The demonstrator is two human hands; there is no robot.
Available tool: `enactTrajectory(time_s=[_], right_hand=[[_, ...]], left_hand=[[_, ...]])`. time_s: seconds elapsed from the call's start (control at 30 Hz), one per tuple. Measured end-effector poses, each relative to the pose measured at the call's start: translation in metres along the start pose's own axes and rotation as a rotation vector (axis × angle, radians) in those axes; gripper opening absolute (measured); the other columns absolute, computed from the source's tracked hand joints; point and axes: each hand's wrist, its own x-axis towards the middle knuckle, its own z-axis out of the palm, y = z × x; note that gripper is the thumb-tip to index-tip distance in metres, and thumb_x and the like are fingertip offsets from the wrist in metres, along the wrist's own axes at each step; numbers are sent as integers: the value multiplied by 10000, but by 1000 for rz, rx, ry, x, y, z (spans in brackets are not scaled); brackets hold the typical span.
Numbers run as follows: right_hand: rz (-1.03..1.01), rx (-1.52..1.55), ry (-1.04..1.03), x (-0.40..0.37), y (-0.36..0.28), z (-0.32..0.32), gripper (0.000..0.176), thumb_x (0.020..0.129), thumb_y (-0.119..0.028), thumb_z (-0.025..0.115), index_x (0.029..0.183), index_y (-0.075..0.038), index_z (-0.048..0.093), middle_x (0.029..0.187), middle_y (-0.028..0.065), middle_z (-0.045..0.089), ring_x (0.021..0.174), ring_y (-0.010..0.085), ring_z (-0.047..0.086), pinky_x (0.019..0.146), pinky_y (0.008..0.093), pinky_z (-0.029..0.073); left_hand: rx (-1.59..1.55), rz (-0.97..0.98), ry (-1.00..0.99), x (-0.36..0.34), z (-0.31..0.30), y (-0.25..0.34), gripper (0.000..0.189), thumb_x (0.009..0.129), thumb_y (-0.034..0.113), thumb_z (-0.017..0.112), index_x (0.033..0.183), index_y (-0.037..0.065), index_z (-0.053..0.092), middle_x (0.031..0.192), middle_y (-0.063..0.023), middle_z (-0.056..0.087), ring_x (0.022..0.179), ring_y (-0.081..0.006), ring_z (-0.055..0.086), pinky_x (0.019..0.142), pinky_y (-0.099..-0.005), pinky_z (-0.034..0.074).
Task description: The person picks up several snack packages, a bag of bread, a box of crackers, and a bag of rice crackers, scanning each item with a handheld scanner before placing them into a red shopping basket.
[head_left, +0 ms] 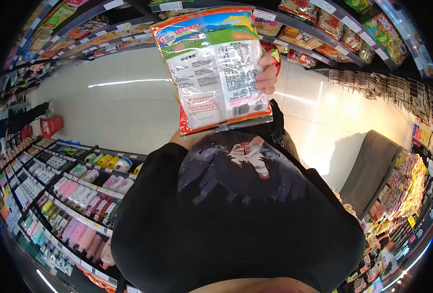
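A large printed snack bag (219, 73) is held up in front of my chest, its clear-backed side with text panels and a barcode turned toward me. My left forearm goes behind its lower left corner. At the bag's right edge, several fingers of my left hand (267, 74) curl round onto the front. The palm and thumb are hidden by the bag. Behind those fingers peeks a red and green wrapper edge (277, 54). My right hand is out of sight. Close to the bag's lower right corner is a black item (277, 119).
Shelves of packaged food (319, 34) run along the top. To my left stands a rack of bottles (87, 237); a red basket (51, 126) sits on the tiled floor (114, 112) near another person. A dark grey panel (370, 171) and stacked packets (407, 183) stand right.
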Motion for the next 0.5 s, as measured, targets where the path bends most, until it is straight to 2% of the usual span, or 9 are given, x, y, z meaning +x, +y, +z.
enactTrajectory(time_s=[0.23,0.33,0.4,0.43,0.47,0.5], right_hand=[[36,506,-71,6,-5,3,316,880,-277,505,1099,-51,540,972,93,592,917,211,575,773,345,484],[-109,771,-133,39,-25,-15,327,882,-252,504,1144,-57,521,1034,96,594,967,220,575,812,352,487],[-315,884,-212,66,-55,-49,340,884,-236,503,1175,-60,509,1076,98,596,1001,226,575,838,356,490],[-430,997,39,6,-109,-43,249,848,-148,548,1079,-55,554,911,89,607,889,226,608,792,335,510],[-481,938,48,-31,-147,-54,177,814,-117,593,955,-12,566,766,76,572,728,195,605,692,290,508],[-622,762,11,-58,-180,-68,128,821,-95,559,897,-8,503,780,84,568,608,159,549,558,274,470]], left_hand=[[16,35,-93,-11,14,5,623,836,564,441,1170,38,428,945,-91,507,871,-190,503,837,-342,371],[25,75,-126,-11,14,6,622,836,561,444,1169,35,428,937,-91,504,868,-190,499,840,-344,369],[39,106,-147,-11,17,11,621,836,559,445,1167,34,427,932,-90,502,865,-190,497,842,-345,367],[51,124,-157,-15,22,11,620,836,557,446,1167,33,427,929,-90,500,864,-190,496,843,-345,366],[61,141,-161,-19,23,13,620,836,556,447,1166,32,427,926,-90,499,863,-190,494,844,-346,365],[74,162,-167,-22,24,18,619,836,555,447,1166,31,427,923,-89,498,861,-190,493,845,-346,364]])
